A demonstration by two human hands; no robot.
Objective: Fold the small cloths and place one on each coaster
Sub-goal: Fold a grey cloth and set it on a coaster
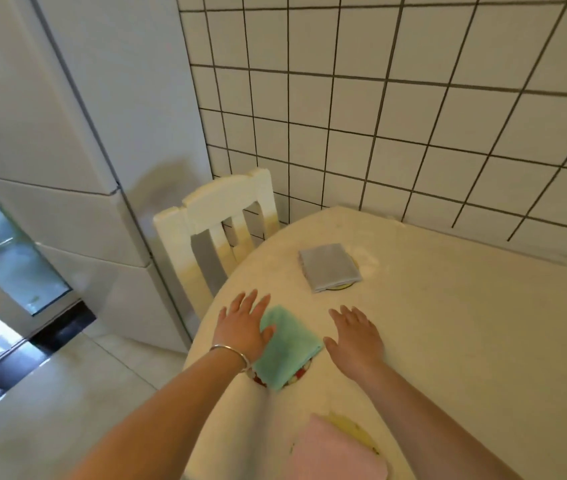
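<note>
Both hands lie flat with fingers spread over a folded green cloth (287, 346): the left hand (244, 323), a silver bangle (232, 353) on its wrist, presses the cloth's left edge with its thumb on the fabric, while the right hand (356, 336) rests open on the table just beside the cloth's right corner, holding nothing. The green cloth covers a round patterned coaster (297, 375), of which only a sliver shows at the near edge. Farther back, well apart from the hands, a folded grey cloth (329, 266) sits on a second coaster (339, 288) with a yellowish rim peeking out. Nearest the viewer, a folded pink cloth (335, 452) lies over what seems to be a yellow coaster (355, 431), partly cut off by the frame. All rest on a rounded cream table (465, 341). A white slatted chair (219, 223) stands at its far left edge, against a white tiled wall (396, 98) with dark grout. To the left stand a tall white cabinet (84, 133) and a pale tiled floor (67, 393).
</note>
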